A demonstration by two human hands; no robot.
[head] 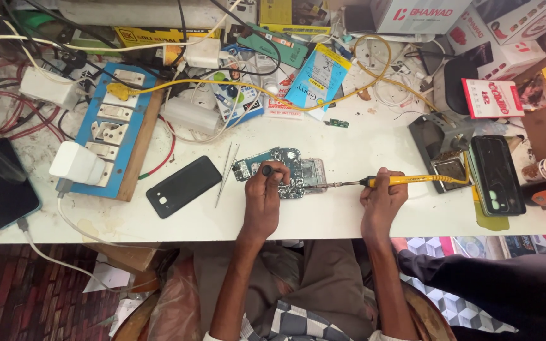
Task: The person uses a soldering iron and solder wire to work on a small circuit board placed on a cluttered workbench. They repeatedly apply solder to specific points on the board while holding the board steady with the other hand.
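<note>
Phone circuit board laid flat at table centre, pinned under left hand, fingers closed around small dark knob. Yellow soldering iron clasped in right hand, tip touching board's right edge. Board judged light, stiff, fragile; best held by edges.

Three phones, one circuit board, one soldering iron.

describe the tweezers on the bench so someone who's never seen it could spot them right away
Start at the white workbench and find the circuit board under the left hand. Just left of the board, before the black phone back, lie the tweezers: thin, silvery, the only bare metal strip there.
</note>
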